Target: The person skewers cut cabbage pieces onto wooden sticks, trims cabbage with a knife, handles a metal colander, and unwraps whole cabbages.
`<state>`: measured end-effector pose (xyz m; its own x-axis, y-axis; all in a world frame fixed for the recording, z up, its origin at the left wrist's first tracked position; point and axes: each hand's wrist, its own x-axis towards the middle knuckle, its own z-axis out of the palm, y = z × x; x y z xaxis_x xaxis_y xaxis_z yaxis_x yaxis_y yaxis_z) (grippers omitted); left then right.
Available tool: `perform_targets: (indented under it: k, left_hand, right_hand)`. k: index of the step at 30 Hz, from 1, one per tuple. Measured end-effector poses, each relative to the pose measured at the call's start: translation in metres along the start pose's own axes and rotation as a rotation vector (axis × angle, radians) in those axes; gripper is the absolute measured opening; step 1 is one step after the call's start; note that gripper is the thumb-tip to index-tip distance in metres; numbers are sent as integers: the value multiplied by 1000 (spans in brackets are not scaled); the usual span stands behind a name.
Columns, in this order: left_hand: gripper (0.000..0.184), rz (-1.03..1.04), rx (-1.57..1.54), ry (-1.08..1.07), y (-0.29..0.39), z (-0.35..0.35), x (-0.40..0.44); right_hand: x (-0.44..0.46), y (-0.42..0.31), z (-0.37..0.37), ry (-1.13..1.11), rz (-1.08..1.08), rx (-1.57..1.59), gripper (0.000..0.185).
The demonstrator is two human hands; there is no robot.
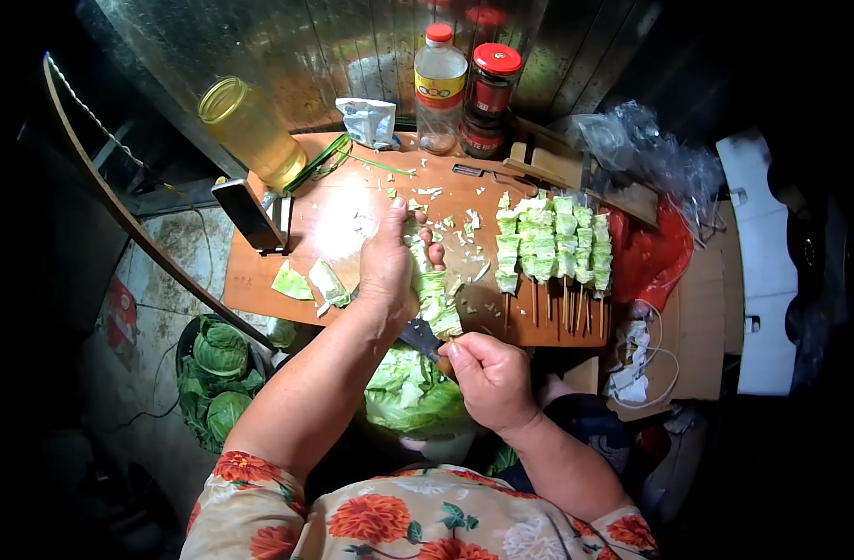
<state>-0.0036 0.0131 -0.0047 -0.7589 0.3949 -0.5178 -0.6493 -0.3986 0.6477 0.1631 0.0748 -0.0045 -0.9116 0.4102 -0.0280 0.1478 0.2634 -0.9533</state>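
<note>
Cream floral-print shirt [380,523] nearest, below brown wood table [248,282]. Metal wall [301,56] behind table; pale floor [170,271] L of it. L hand [385,261] curls round 1 pale-green cabbage-leaf skewer [434,303] above table's near edge; R hand [494,378] pinches its lower end. On table: approx. 5 wood-stick cabbage skewers [539,243] R, 1 clear red-capped bottle [438,117] at back, 1 black phone [245,215] L.

Cabbage skewer [437,303] partly out of sight behind the left hand [384,259], flowered shirt [399,523] incomplete at the bottom edge
</note>
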Motion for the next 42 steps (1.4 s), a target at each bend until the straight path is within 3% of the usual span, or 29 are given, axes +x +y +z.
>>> perform_targets:
  k: [8, 13, 20, 24, 26, 28, 30, 35, 38, 42]
  left_hand:
    - [29, -11, 11, -18, -6, -1, 1]
    - [29, -9, 4, -5, -11, 2, -4]
    - [32, 9, 80, 5, -13, -1, -1]
    - [37, 8, 125, 7, -17, -3, 2]
    - [47, 2, 231, -88, -13, -3, -1]
    - [52, -40, 283, -86, -13, -11, 11]
    - [70, -128, 437, -13, -4, -13, 13]
    - [62, 52, 674, -37, 11, -29, 24]
    - [46, 205, 1030, 16, 12, -52, 41]
    - [41, 215, 1395, -84, 3, -89, 64]
  right_hand:
    - [0, -5, 0, -37, 84, 105, 18]
    - [0, 0, 1, 24, 73, 76, 12]
    - [4, -1, -9, -103, 141, 31, 18]
    - [6, 14, -14, -300, 224, -19, 18]
    - [6, 14, -20, -376, 259, -1, 20]
    - [8, 8, -29, -294, 477, 221, 21]
    - [16, 16, -38, -206, 510, 190, 21]
    - [45, 59, -52, 7, 603, 21, 20]
    - [55, 112, -50, 97, 573, -156, 19]
    - [60, 128, -44, 96, 558, -295, 20]
